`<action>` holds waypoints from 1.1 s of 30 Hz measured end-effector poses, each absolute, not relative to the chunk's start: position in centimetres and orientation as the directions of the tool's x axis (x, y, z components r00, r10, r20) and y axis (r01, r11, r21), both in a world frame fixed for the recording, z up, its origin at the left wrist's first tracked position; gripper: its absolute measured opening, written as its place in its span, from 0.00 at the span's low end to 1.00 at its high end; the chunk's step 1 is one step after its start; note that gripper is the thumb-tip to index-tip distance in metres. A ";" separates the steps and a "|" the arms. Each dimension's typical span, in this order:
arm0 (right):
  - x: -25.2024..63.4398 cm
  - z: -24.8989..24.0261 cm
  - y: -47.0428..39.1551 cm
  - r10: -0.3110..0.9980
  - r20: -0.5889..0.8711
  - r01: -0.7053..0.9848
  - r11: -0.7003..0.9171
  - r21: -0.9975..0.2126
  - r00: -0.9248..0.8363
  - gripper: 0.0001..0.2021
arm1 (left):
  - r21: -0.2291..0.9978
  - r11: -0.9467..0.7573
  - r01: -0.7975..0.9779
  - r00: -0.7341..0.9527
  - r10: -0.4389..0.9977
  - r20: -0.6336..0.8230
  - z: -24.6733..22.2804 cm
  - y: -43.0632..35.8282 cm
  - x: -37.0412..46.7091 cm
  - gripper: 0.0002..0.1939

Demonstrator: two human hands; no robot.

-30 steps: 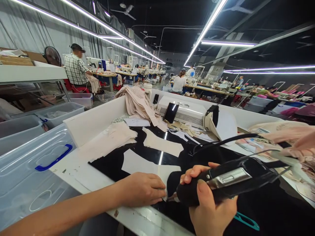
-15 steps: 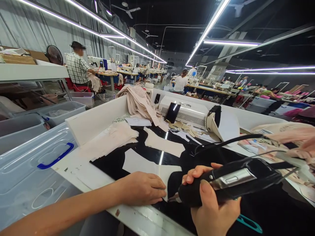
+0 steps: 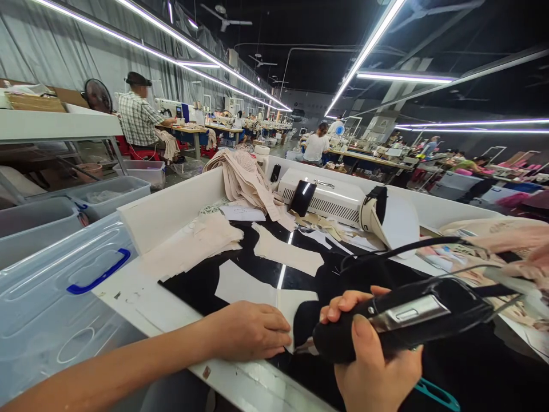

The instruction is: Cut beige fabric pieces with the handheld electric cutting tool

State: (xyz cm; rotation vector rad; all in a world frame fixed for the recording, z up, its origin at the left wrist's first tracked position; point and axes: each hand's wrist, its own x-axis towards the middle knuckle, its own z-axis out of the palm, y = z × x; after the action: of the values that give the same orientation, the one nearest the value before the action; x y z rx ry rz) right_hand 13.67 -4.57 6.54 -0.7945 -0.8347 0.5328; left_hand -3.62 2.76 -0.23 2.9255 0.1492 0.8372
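Note:
My left hand (image 3: 251,331) lies with its fingers stretched out over the near end of a white cut fabric piece (image 3: 246,283), pressing it on the black tabletop (image 3: 317,377). In my right hand (image 3: 373,355) is a black corded power tool (image 3: 398,320) with a metal plate on its side; my fingers wrap around its body. Its small metal tip (image 3: 306,347) points left, close beside the fabric's edge and my left fingertips. Whether the tip touches the fabric I cannot tell. Farther back, a second cream fabric piece (image 3: 287,252) lies flat.
A pale fabric stack (image 3: 193,243) lies at left, with draped beige strips (image 3: 244,177) behind. A phone (image 3: 302,197) leans on a white vented box (image 3: 330,191). A teal-handled tool (image 3: 437,395) lies near my right wrist. Clear plastic bins (image 3: 60,309) stand left; a co-worker (image 3: 137,114) sits beyond.
The whole view has shifted very slightly. Both hands, the power tool and the fabric keep the same places relative to one another.

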 end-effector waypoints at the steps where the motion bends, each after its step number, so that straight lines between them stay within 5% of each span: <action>1: 13.6 6.7 -4.6 0.689 0.441 -0.116 0.602 -0.790 0.576 0.18 | 0.121 -0.990 0.067 0.842 0.121 0.525 -0.2 2.7 -3.6 0.08; 33: 13.3 6.8 -4.3 0.674 0.444 -0.084 0.599 -0.797 0.590 0.17 | 0.165 -0.984 0.071 0.847 0.147 0.511 -0.3 2.8 -3.7 0.09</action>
State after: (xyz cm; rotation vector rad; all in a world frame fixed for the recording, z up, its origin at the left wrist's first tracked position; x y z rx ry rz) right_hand 13.35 -4.30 6.85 -0.8162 -0.8277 0.5033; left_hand -3.70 2.75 -0.26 2.8835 0.1704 0.8149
